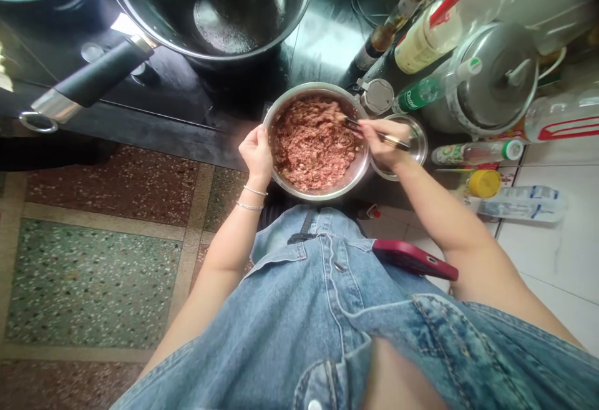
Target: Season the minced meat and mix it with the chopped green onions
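A steel bowl (359, 170) of raw minced meat (314, 148) sits at the counter's front edge, close to my body. My left hand (258, 153) is closed on the left side of its rim, thumb uppermost. In my right hand (384, 138) is a pair of dark chopsticks (397, 142), slanting over the bowl's right rim. Their tips reach into the upper right of the meat and are partly hidden there. A glass lid or dish (420, 143) lies right of the bowl, partly under my right hand.
A large wok (224, 54) stands on the stove at the back, its handle (100, 73) pointing left. Along the right are a green-labelled bottle (423, 93), a lidded pot (498, 82), a yellow-capped jar (484, 183) and several other bottles. A red phone (414, 259) sticks out of my pocket.
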`<state>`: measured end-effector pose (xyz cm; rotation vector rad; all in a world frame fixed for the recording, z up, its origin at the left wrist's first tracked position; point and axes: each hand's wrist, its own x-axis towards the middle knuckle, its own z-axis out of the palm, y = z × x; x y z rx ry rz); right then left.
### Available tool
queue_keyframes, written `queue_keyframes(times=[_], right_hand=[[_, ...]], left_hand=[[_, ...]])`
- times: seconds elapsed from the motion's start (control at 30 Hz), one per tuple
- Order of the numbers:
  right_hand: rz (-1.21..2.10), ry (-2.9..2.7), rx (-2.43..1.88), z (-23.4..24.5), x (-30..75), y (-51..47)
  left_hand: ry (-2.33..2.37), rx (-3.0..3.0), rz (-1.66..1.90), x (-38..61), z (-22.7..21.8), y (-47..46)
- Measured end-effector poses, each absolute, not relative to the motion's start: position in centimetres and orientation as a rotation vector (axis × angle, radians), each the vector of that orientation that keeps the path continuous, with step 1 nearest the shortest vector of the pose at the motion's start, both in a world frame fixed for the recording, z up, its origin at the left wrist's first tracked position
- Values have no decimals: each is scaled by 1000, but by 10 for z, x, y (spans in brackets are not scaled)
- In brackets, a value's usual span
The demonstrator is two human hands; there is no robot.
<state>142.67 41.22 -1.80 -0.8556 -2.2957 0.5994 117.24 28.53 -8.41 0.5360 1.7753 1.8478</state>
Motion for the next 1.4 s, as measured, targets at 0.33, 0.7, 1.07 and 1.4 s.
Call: queue_keyframes(times=[0.33, 0.7, 1.07, 1.4], right_hand=[[909, -2604, -290, -3, 1383, 331], [699, -2698, -479, 21, 1465, 377], [736, -2438, -746, -1, 1414, 421], [950, -2692, -340, 3, 1365, 384]], left_hand=[[1801, 512, 1828, 1174, -83, 285], [1796, 444, 1853, 1175, -80, 286], [1777, 444, 1872, 1176, -82, 284], [1794, 433, 1850, 1176, -78, 284]])
